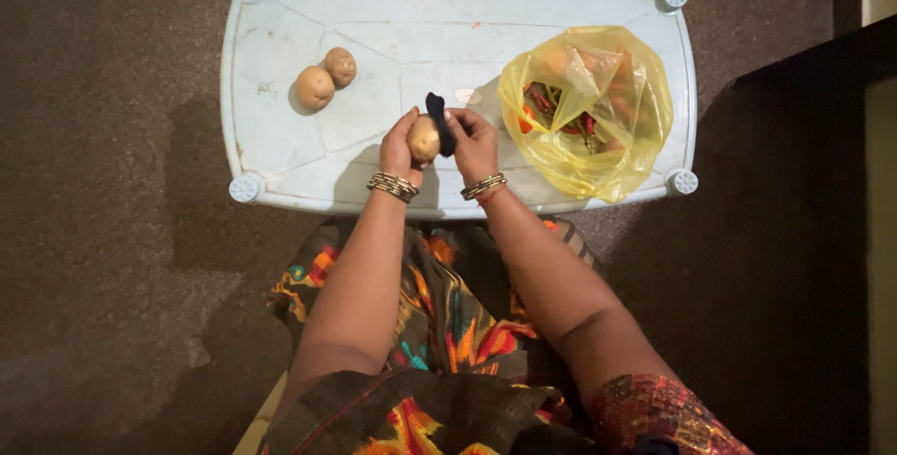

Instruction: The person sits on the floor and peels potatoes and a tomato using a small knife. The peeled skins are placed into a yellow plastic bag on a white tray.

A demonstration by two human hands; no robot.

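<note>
The left hand [400,145] is curled around a potato [423,138], holding it just above the near half of the pale plastic tabletop [280,128]. The potato sits between the two hands, its tan skin facing up, with the left hand's fingers wrapped along its left side. The right hand [474,142] is closed on a dark-handled tool [438,119] — whether peeler or knife cannot be told — whose black handle rises from between thumb and fingers and lies against the right side of the potato. Both wrists carry stacked metal bangles [393,185].

Taking the held potato as the landmark: two more potatoes [326,78] lie to its left and farther from the person, touching each other on the tabletop, well apart from the hands. To the potato's right lies an open yellow plastic bag [598,114], its mouth gaping upward — inside it are red and green vegetables, too crumpled over to tell apart clearly. Just beyond the potato, near the tool's tip, a small pale scrap [468,96] rests on the tabletop.

Below the potato, the person's lap is covered by a boldly patterned cloth [448,315], and the tabletop stands on a dark brown floor [112,231]
</note>
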